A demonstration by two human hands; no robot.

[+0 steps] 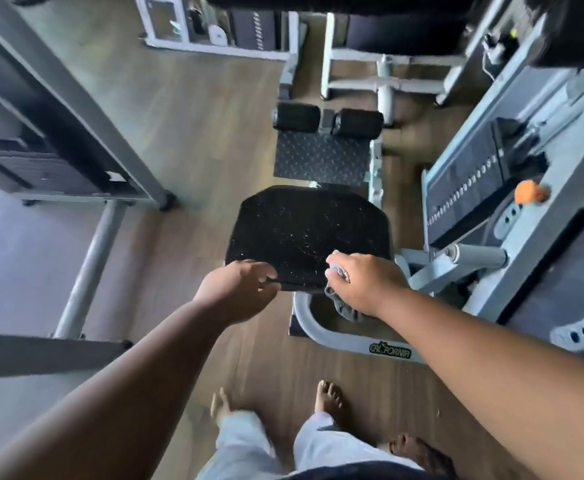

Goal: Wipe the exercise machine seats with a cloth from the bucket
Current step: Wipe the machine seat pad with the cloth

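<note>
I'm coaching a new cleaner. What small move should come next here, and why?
Probably sweep the cloth forward across the seat. The right hand holds it at the near edge, the left hand grips that edge, and pale specks still dot the pad.

A wood-plank floor [193, 109] runs through the room, giving way to a smooth pale surface [17, 244] at the near left. A grey steel frame [76, 109] stands on the left, a weight stack [470, 188] with an orange knob [528, 192] on the right, and white-framed equipment [384, 81] at the far end.
</note>
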